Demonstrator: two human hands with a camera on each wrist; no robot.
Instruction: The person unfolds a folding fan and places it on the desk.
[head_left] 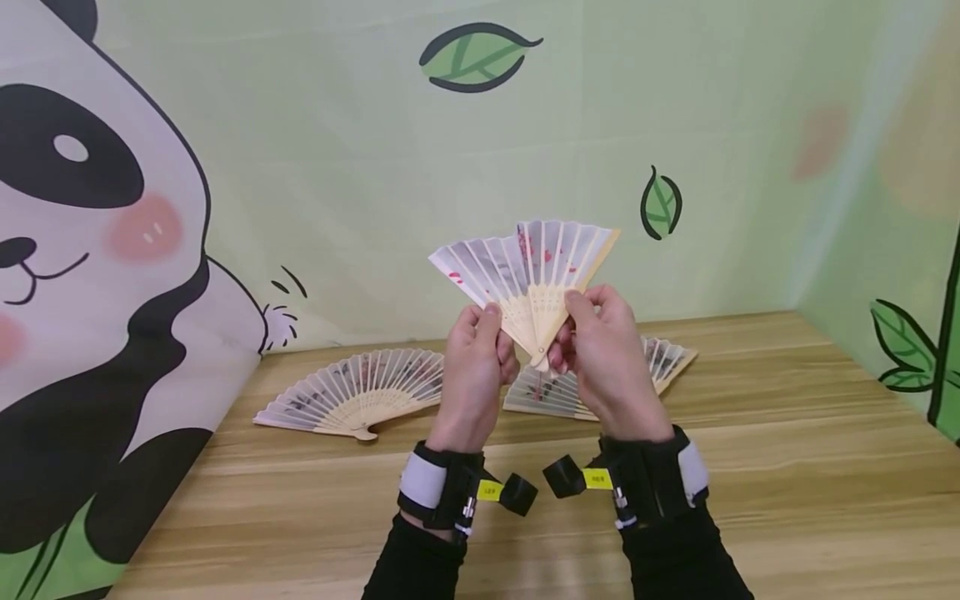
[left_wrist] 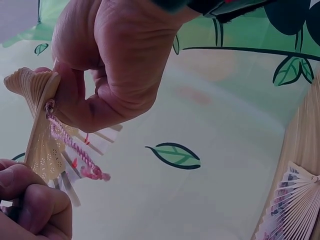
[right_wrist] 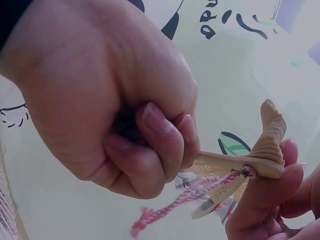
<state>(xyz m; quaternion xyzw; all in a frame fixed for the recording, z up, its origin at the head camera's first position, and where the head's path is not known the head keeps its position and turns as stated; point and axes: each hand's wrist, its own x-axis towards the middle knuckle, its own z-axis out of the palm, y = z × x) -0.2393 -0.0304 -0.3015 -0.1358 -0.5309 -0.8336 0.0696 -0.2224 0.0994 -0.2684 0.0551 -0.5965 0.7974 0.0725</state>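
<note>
Currently mid-air, above the wooden table (head_left: 750, 467): folding fan (head_left: 525, 267) held part-spread, raised between both hands near the wall backdrop (head_left: 360, 167). Left hand (head_left: 474, 367) clenched round the left-side ribs, thumb pressed on the outer guard. Right hand (head_left: 609, 354) pinched the right guard just above the pivot, fingers curled. Seen from the wrist views: bamboo ribs (left_wrist: 42, 145) bunched at the rivet, pink tassel cord (left_wrist: 72, 150) hung loose below it and trailed close to the knuckles. Same cord (right_wrist: 185, 197) dangled between the two grips in the right wrist view.

Two more fans flat on the table, fully spread: left fan (head_left: 360, 392), well apart from the hands; second fan (head_left: 660, 367) partly hidden behind the right hand.

Risks, judged from the grip:
- Paper leaf thin, ribs slender. Uneven pull between guards likely to tear a fold or crack a rib.
- Both grips sat low near the pivot, so little leverage over the leaf; possible snap shut or skewed folds.
- Tassel could catch between ribs or under a finger and jam the motion.
- Held fan directly over the second fan; a slip would drop it onto that one and knock it askew.
</note>
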